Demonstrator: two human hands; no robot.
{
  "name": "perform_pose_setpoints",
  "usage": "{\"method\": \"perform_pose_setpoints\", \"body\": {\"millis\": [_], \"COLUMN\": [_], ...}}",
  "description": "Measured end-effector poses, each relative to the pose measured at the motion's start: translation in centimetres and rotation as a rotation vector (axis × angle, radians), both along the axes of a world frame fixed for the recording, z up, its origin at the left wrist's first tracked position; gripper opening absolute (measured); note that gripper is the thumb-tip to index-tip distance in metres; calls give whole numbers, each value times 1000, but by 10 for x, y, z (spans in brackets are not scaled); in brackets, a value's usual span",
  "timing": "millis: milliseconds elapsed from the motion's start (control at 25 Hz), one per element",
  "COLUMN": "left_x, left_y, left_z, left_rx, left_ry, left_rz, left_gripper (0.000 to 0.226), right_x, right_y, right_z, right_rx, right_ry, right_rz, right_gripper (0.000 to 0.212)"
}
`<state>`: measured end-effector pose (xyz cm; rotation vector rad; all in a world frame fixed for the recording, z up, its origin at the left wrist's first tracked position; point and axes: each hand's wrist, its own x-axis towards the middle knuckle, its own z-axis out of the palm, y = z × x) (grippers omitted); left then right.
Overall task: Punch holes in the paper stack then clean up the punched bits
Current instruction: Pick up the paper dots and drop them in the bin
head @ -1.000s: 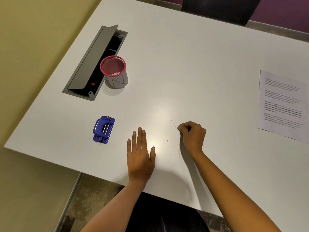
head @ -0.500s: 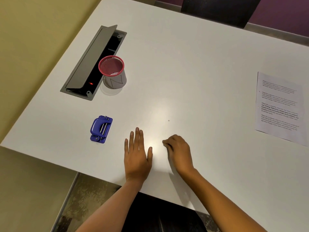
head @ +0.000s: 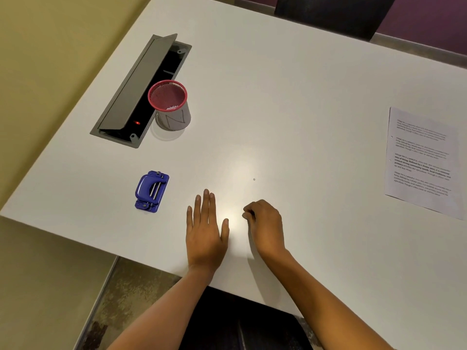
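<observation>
A white table (head: 290,102) fills most of the view, with a yellowish wall to the left, a purple wall behind, and a dark chair back (head: 331,13) at the far edge. Set into the tabletop at far left is a grey cable box (head: 141,92) with its lid propped open and a small red light glowing inside. Just beside it stands a red mesh cup (head: 169,104) with white bits lying at its bottom. A blue hole punch (head: 151,191) sits nearer the front edge, left of the hands. The printed paper stack (head: 422,161) lies flat, well apart at the right.

The left hand (head: 206,233) rests palm down on the table, fingers straight and close together, thumb out to the side, holding nothing. The right hand (head: 265,223) is curled beside it, fingertips bunched against the thumb near the surface; whether a punched bit is pinched there cannot be told. One small punched bit (head: 254,179) lies loose on the table, beyond the right hand.
</observation>
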<state>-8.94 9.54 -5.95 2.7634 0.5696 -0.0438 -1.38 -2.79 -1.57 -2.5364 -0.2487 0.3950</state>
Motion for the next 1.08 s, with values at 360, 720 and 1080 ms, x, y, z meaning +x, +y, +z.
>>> {"method": "perform_pose_setpoints", "body": {"millis": [360, 720, 1080], "left_x": [1, 0, -1], "left_y": [0, 0, 0], "left_z": [-1, -1, -1], "left_rx": [9, 8, 19], "left_ry": [11, 0, 4], "left_rz": [8, 0, -6], "left_gripper": [66, 66, 65], "right_x": [6, 10, 11], "right_y": [1, -14, -14], "right_z": [4, 4, 4], "right_rx": [-134, 249, 263], "right_ry": [-39, 228, 123], "right_rz": [190, -210, -177], "right_gripper": [15, 9, 18]}}
